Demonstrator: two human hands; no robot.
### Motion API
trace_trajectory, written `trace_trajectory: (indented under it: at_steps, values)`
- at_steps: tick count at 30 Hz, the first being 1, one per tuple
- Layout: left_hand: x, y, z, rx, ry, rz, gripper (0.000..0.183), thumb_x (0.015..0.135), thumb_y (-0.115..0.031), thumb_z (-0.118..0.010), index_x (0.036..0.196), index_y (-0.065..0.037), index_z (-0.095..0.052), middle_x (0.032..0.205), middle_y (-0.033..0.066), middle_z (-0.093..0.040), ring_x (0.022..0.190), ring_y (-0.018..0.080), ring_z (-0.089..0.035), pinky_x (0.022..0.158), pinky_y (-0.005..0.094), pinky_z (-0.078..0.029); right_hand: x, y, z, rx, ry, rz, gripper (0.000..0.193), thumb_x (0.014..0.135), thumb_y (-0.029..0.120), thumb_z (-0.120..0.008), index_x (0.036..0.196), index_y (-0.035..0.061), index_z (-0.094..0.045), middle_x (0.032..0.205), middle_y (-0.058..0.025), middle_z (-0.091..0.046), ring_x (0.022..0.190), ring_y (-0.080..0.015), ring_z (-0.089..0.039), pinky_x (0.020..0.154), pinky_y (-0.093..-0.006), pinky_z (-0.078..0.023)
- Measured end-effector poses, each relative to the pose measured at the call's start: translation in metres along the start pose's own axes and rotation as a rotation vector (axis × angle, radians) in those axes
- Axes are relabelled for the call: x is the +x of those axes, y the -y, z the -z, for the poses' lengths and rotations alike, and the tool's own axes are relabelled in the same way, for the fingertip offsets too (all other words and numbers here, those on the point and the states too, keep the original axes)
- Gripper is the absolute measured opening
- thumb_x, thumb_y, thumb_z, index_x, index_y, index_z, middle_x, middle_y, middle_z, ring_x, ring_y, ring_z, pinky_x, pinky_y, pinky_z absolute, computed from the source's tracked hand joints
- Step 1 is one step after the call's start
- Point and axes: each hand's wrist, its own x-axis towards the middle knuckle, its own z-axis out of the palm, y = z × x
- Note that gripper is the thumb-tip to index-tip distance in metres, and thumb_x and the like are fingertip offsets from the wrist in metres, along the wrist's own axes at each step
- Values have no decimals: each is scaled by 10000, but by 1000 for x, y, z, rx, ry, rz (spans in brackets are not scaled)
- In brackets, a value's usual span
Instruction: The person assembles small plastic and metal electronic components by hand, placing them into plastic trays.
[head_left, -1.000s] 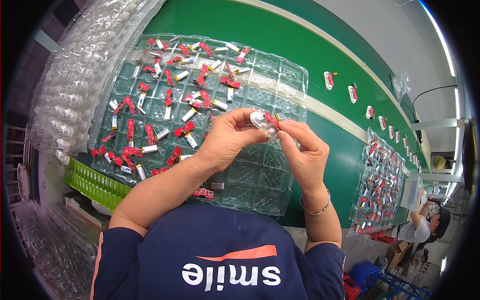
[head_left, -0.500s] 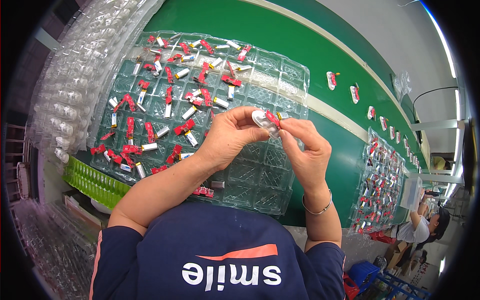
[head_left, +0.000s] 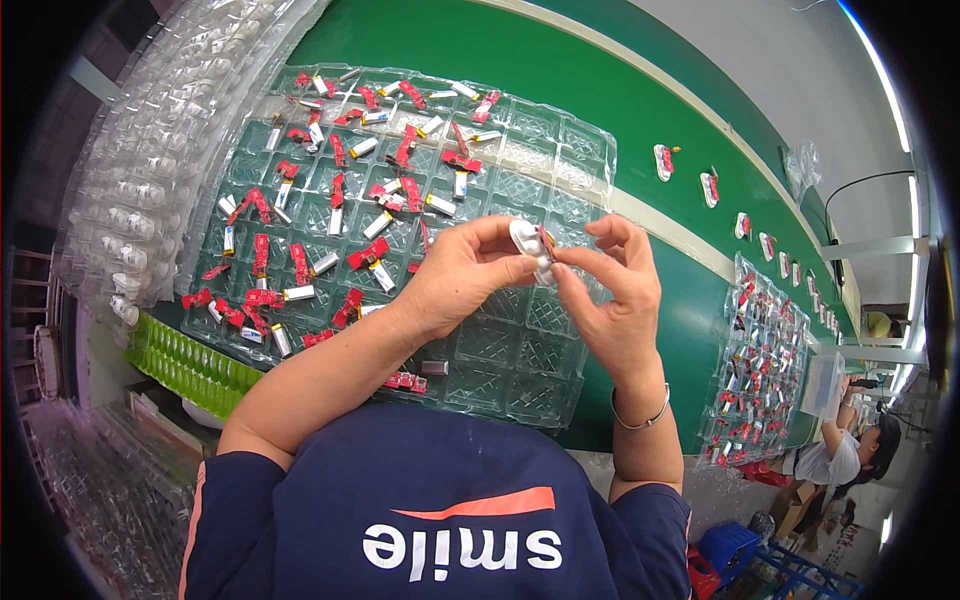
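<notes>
A small white plastic housing (head_left: 523,236) is pinched between the thumb and fingers of my left hand (head_left: 462,272). Against its right side stands a red circuit board (head_left: 546,241), tilted nearly edge-on. My right hand (head_left: 618,290) grips that board between thumb and forefinger, its other fingers lifted and curled. Both hands hover over a clear compartment tray (head_left: 545,345). Many of its left pockets hold red circuit boards (head_left: 261,254) with silver-white battery cells (head_left: 325,264); its right pockets look bare. My right fingers partly hide how the board meets the housing.
Stacked clear trays of white parts (head_left: 130,200) rise at the left, above a bright green tray (head_left: 190,368). White housings with red boards (head_left: 709,187) line the green bench (head_left: 420,40) toward the right. Another filled tray (head_left: 750,370) and a co-worker (head_left: 845,452) are farther right.
The housing and board have turned, so the board shows more edge-on. My right hand has shifted slightly, its outer fingers lifting. My left hand keeps hold of the housing.
</notes>
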Motion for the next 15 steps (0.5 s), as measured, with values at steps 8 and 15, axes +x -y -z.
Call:
trace_trajectory:
  at_steps: [8,15]
  values:
    - [-3,-12,-1,-267,271,314,308,870,-133,-538,1136,18,-501,997,79,-591,908,170,-602,825,329,-503,1,-2,13,389,251,-258,225,680,-65,-634,875,47,-643,937,-91,-570,758,-223,-595,670,-284,-492]
    - [-4,-12,5,-237,445,445,308,877,-147,-536,1140,11,-511,1005,78,-594,900,167,-605,819,327,-501,12,-10,22,132,200,350,258,640,-37,-677,888,27,-644,917,-84,-600,728,-187,-600,630,-268,-505]
